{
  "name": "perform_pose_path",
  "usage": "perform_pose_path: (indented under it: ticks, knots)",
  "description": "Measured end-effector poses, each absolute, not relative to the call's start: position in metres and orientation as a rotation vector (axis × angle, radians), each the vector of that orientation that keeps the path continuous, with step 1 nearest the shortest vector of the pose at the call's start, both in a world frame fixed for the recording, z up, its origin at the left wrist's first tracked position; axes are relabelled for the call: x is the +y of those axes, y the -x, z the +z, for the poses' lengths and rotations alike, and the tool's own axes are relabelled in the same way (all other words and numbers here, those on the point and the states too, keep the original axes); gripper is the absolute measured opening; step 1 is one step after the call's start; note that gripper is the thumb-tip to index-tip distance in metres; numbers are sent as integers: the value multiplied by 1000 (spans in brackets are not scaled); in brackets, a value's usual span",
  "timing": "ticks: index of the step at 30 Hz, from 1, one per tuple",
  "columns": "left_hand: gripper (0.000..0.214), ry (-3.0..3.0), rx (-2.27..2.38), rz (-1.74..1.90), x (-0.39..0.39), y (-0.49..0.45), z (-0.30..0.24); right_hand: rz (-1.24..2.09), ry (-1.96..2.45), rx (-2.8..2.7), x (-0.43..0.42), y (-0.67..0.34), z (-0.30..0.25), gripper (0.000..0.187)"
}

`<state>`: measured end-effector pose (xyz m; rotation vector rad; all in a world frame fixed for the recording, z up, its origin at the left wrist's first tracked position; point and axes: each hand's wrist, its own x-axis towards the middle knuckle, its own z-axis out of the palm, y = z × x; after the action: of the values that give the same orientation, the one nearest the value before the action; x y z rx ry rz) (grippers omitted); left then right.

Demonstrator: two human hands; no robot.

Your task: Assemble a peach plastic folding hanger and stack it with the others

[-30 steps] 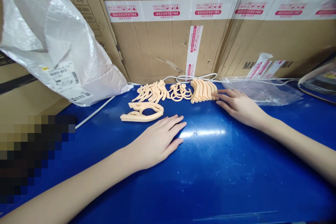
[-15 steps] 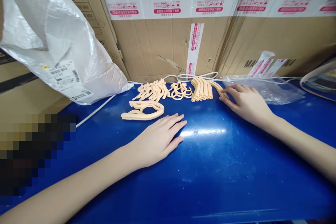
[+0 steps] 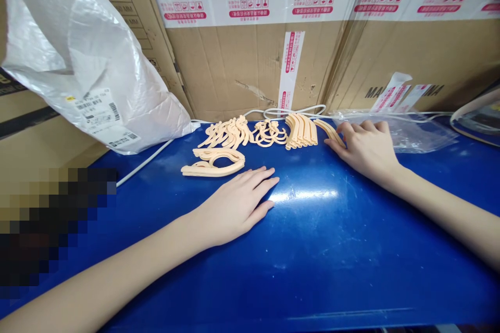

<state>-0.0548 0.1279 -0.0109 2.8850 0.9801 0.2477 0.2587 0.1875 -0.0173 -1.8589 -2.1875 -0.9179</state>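
Head view: blue counter [image 3: 312,260], backed by cardboard boxes [image 3: 226,67]. Curved peach piece [image 3: 327,129] is pinched by right hand [image 3: 369,150] beside similar row [image 3: 300,130], long axis slanted back-left to front-right; left hand [image 3: 232,208] laid flat, ungripping.

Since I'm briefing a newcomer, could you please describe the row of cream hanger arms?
At the back of the blue table, left of the right hand, lies the row of hanger arms. They line up side by side, unlike the jumbled hooks alongside.
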Motion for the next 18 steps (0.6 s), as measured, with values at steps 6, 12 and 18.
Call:
perform_pose_path:
  ticks: [6,12,18]
  knots:
    - [44,-2900,980,282,128,54,-12,-836,2027,-2141,190,-250,-20,34]
    - [45,-2920,986,262,128,54,-11,-775,2043,-2054,185,-251,-9,33]
    - [43,-3035,949,312,127,53,-13,-771,1738,-1920,169,-251,14,20]
